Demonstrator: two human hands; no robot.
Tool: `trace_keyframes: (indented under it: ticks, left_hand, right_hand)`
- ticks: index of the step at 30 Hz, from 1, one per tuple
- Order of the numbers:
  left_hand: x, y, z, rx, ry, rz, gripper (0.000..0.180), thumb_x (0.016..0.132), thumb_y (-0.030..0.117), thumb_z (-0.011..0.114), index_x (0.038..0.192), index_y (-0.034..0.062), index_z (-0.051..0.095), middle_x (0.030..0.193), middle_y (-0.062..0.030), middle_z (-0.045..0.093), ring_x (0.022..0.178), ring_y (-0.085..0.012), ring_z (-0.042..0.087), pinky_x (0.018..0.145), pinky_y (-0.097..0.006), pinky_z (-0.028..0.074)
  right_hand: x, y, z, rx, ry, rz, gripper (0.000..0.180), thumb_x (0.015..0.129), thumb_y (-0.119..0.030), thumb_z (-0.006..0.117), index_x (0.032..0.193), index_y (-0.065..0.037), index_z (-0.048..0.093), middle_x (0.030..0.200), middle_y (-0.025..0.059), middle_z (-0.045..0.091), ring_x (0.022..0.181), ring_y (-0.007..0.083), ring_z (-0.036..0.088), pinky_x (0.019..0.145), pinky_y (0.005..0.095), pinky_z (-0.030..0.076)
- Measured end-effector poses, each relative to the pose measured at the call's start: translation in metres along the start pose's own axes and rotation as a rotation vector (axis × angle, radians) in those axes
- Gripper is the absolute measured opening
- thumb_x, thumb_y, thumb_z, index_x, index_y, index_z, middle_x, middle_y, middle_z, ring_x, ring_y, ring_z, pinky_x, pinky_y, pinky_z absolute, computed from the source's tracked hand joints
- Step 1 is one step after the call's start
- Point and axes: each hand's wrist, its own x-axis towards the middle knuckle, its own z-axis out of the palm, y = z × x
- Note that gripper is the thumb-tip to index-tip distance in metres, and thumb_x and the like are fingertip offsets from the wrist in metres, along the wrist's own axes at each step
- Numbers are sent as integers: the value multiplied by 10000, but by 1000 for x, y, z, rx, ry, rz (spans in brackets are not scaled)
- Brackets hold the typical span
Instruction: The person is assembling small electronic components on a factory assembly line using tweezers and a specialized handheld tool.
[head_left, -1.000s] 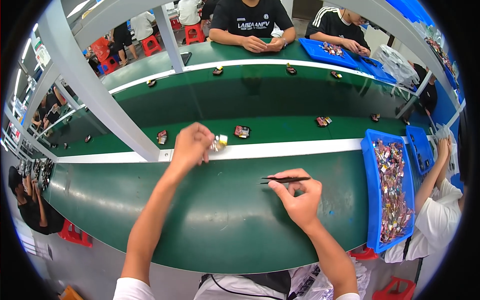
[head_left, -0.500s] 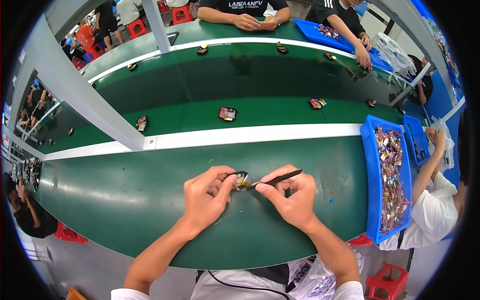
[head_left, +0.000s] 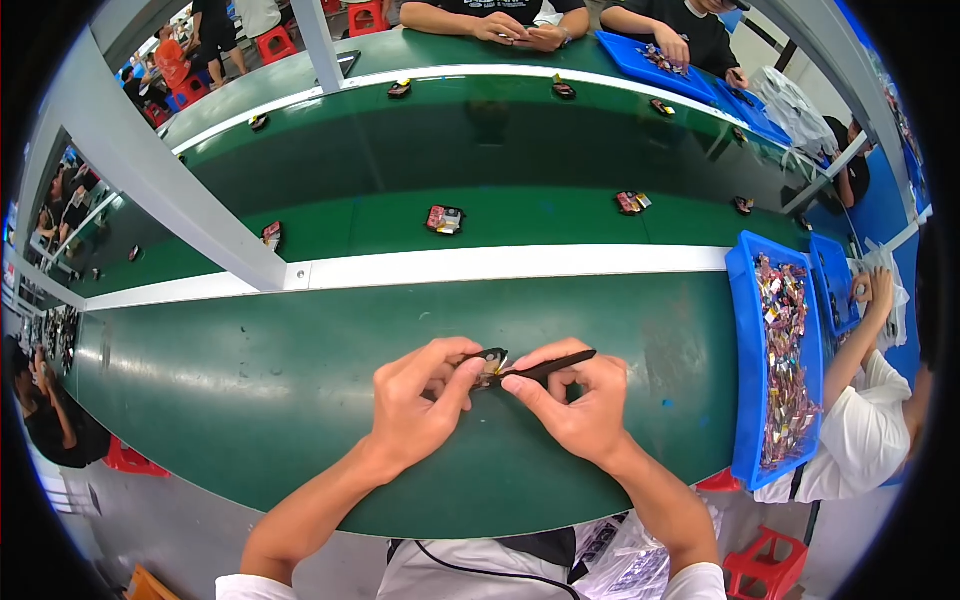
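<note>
Above the green worktop [head_left: 250,400], my left hand [head_left: 422,398] pinches a small black-cased electronic part [head_left: 491,360] with silver and yellow bits inside. Held between the thumb and fingers of my right hand [head_left: 582,402] is a slim black tool, seemingly tweezers [head_left: 560,364], slanting up to the right. Its lower end meets the part between both hands. My fingertips hide some of the part and the exact contact spot.
To the right stands a long blue tray [head_left: 742,350] heaped with small pink and silver parts. Beyond a white rail [head_left: 500,265], a green conveyor [head_left: 540,215] carries several small assemblies [head_left: 444,219]. A grey post [head_left: 190,170] rises at left. Co-workers sit opposite and at right.
Assemblies on the near conveyor have shifted slightly left. My hands stay close together, with the tool slightly re-angled. A co-worker's hand at the far right has moved back to a blue tray.
</note>
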Motion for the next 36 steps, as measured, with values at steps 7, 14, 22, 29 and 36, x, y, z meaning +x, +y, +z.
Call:
trace_keyframes:
  ticks: [7,14,22,29,36]
  left_hand:
    - [1,3,10,-33,22,36,138,927,10,686,1041,-67,670,753,-118,717,580,-139,684,422,-229,472]
    - [1,2,18,11,22,80,132,918,6,695,1033,-57,680,740,-114,714,576,-133,682,425,-227,473]
    - [5,11,20,-186,-65,-208,151,936,16,673,1062,-66,666,834,-133,722,596,-143,691,448,-246,502]
    - [9,12,24,-548,-123,-432,236,982,83,642,1134,-94,606,956,-201,708,669,-225,719,470,-264,542]
    - [11,12,31,-571,-128,-423,245,993,97,630,1149,-90,598,969,-196,709,694,-237,726,490,-273,567]
  right_hand:
    - [1,2,-10,337,8,309,117,842,-4,785,918,12,697,744,18,708,496,-35,405,435,176,268]
    - [3,1,-21,363,-51,400,102,851,5,771,900,11,681,727,17,698,505,-40,397,436,175,256]
    - [4,2,-30,371,-54,416,92,852,27,760,897,13,681,721,11,688,508,-41,401,437,177,255]
    - [-3,5,-31,344,42,206,98,828,38,781,884,10,706,749,29,707,491,-33,422,432,180,267]
    - [-4,4,-37,71,71,9,98,780,-2,824,824,-29,740,694,13,711,423,4,445,416,198,298]
